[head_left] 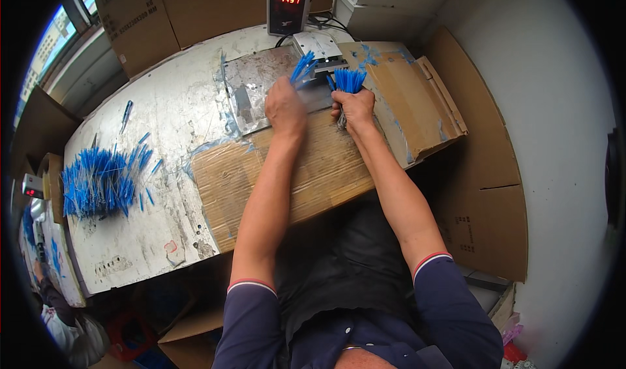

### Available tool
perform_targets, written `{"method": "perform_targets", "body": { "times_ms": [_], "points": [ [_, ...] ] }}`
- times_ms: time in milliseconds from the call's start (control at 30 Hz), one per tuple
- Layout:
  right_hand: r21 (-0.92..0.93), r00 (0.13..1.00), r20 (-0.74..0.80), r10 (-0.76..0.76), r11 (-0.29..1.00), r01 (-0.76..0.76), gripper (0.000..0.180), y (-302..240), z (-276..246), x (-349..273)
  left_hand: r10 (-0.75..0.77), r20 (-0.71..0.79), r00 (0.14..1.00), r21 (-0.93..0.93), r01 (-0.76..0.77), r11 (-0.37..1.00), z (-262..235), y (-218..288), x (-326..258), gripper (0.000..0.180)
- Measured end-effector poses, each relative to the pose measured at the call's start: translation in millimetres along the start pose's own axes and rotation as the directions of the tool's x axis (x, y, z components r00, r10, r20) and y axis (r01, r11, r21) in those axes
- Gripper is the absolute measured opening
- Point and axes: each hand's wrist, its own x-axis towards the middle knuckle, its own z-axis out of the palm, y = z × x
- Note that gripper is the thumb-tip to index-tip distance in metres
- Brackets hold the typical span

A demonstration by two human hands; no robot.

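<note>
White tabletop (pixel 179 98) beneath, the left hand (pixel 285 107) pinches blue strands (pixel 302 68) and the right hand (pixel 357 107) clenches a thicker bundle (pixel 349 80).

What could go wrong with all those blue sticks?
The right hand squeezes a thick bunch of blue sticks, so a few might slip out. Both it and the left hand are close to the machine, so a finger could perhaps get bumped. The big heap lies loose by the table's left edge, so some might fall off.
</note>
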Motion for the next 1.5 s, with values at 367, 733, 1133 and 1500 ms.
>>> {"method": "perform_targets", "body": {
  "times_ms": [367,733,1133,1500],
  "points": [
    [0.004,0.997,-0.007,0.077,0.997,-0.077,0.011,-5,2,0,0.097,-0.007,0.995,-0.04,-0.098,0.994,0,2,-1,0.018],
    [0.197,0.988,0.108,0.112,0.971,-0.132,0.013,-10,-12,-11,0.043,0.194,0.98,-0.016,-0.04,0.999,1,0,-2,0.022],
    [0.114,0.972,0.136,0.193,0.971,-0.208,0.009,-14,-16,-11,0.12,0.261,0.958,0.014,-0.128,0.992,3,2,-3,0.018],
    [0.059,0.927,0.299,0.226,0.965,-0.255,0.015,-20,-14,-12,-0.082,0.145,0.986,-0.117,0.099,0.988,-1,9,-2,0.017]
  ]
}}
